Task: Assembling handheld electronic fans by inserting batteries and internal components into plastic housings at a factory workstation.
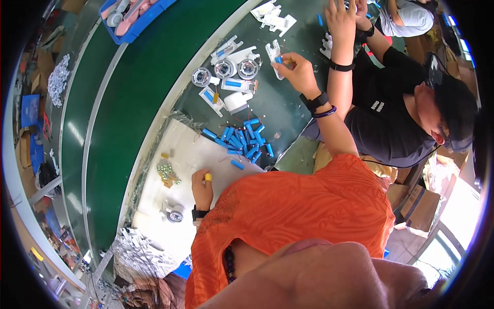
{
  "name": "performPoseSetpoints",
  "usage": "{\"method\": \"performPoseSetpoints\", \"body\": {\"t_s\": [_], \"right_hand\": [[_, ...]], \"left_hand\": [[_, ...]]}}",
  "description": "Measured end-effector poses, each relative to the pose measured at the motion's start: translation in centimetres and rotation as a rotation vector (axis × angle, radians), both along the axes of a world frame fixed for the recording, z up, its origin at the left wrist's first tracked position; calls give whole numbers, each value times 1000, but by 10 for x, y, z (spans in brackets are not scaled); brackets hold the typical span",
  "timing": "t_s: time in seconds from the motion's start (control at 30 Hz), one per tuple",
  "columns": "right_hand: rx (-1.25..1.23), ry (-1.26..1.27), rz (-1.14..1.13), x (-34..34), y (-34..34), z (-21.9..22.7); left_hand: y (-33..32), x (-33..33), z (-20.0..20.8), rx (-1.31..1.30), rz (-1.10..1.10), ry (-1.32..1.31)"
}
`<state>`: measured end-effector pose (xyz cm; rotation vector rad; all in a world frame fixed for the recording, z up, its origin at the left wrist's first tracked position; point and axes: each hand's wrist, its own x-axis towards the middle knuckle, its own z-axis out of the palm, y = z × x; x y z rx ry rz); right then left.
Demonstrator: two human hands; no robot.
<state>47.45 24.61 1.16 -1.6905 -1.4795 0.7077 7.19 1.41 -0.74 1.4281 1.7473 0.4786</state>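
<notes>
My right hand (pixel 298 74) is closed at the fingertips on a small blue cylindrical battery (pixel 278 59), which it holds at a white plastic housing (pixel 272 50) on the dark green bench. A yellow cover sits on one of its fingers. My left hand (pixel 202 189) rests loosely on the pale board (pixel 154 201), one finger in a yellow cover; nothing shows in it and its fingertips are partly hidden. Between the hands lies a heap of blue batteries (pixel 242 139) with thin wires. Beside my left hand are small green circuit boards (pixel 167 175) and a grey round part (pixel 175 214).
White housings (pixel 239 85), some with batteries and round grey ends, lie beyond the heap. A green conveyor belt (pixel 126 103) runs along the left, with a blue crate (pixel 123 37) of pink parts on it. At right, a co-worker in black (pixel 386 113) reaches over the bench.
</notes>
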Motion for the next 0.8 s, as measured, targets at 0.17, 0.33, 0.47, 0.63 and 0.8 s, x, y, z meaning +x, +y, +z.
{"method": "performPoseSetpoints", "body": {"t_s": [0.17, 0.33, 0.47, 0.63, 0.8], "right_hand": [[-157, 515, -173, 1, 26, 2], [-180, 443, -110, 6, 34, -5], [-217, 382, -20, 7, 25, -32], [-215, 229, -103, 10, 12, -40], [-380, 445, -114, 6, 4, 0]], "left_hand": [[11, -2, -3, -33, 10, 13], [19, -7, -13, -43, -4, 27], [25, -12, -20, -124, 17, 4], [26, -13, -24, -97, 11, -9], [27, -14, -25, -87, 27, 5]]}}
